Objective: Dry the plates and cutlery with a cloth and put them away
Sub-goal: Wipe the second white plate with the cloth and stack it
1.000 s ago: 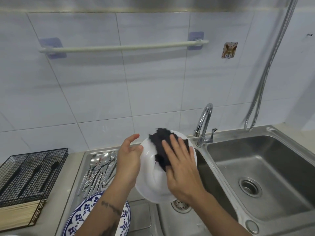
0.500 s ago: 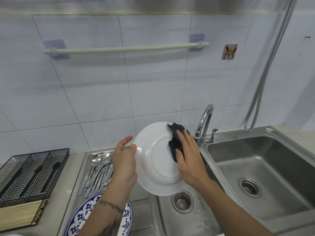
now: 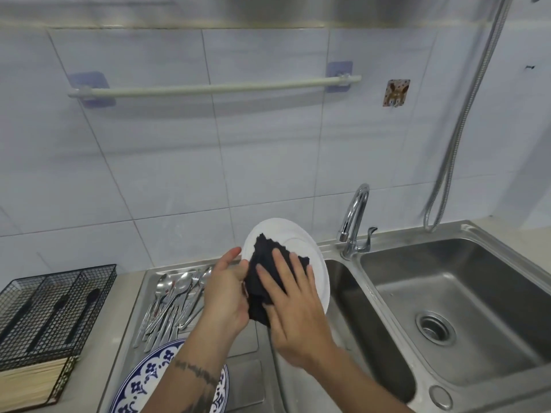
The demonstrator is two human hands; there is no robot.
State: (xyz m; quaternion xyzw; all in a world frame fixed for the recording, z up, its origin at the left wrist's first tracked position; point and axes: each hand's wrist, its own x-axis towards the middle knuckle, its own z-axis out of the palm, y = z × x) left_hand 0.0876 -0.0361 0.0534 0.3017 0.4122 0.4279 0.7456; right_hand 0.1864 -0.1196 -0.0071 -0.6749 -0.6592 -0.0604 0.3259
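Over the sink (image 3: 465,293), your left hand (image 3: 225,296) grips the plate (image 3: 310,248); your flat right hand (image 3: 293,305) presses the cloth (image 3: 265,263). A wet rim could slip.

Both forearms are bare, with a dark tattooed band (image 3: 195,371) circling the left.

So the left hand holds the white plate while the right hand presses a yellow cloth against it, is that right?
Not quite: the cloth is black, not yellow, as the head view shows. The rest holds: the left hand holds the white plate while the right hand presses the cloth against it.
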